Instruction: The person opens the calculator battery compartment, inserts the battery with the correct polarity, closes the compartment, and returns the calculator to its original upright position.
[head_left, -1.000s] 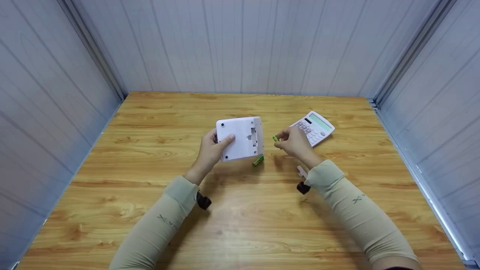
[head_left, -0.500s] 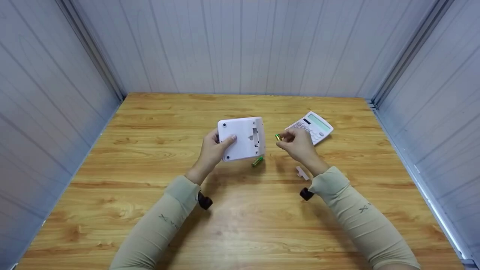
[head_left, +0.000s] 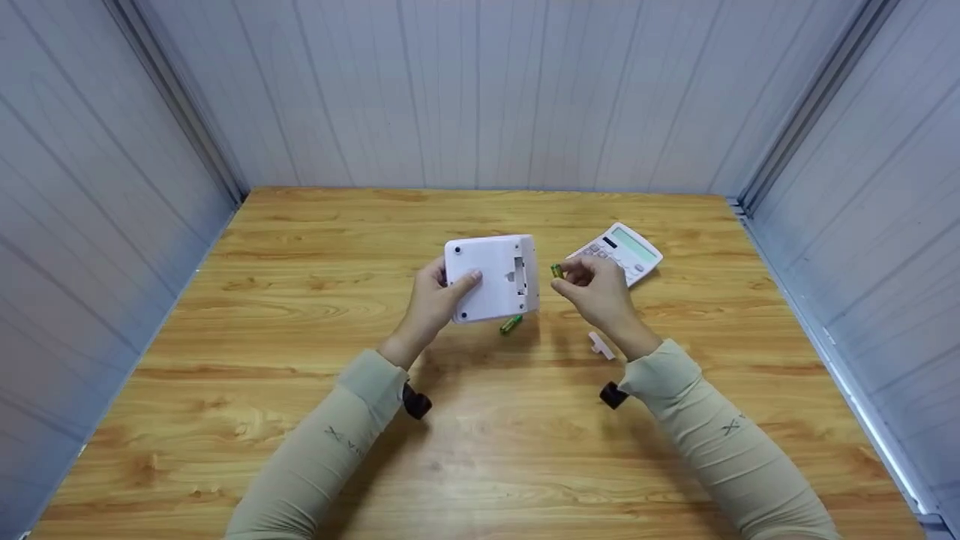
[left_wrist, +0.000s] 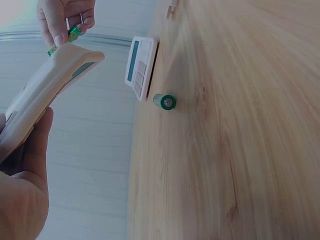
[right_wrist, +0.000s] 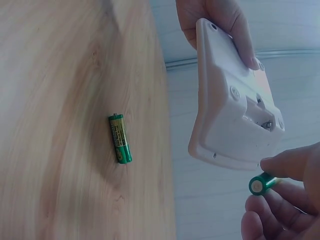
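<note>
Above the table my left hand grips a white calculator, its back turned up and the thumb lying across it. The battery compartment on that back is uncovered, and a metal contact shows inside. Between thumb and fingers my right hand pinches a green battery, just right of the calculator and apart from the compartment. A second green battery lies on the table below the calculator's lower edge. The small pale battery cover rests on the table beside my right wrist.
Behind my right hand a second calculator lies face up, partly hidden by that hand. The wooden table is bounded by pale panel walls at the back and both sides.
The held calculator has shifted slightly right in the head view. The battery in my right hand has turned a little, and the battery cover has come fully into view beside the right sleeve.
</note>
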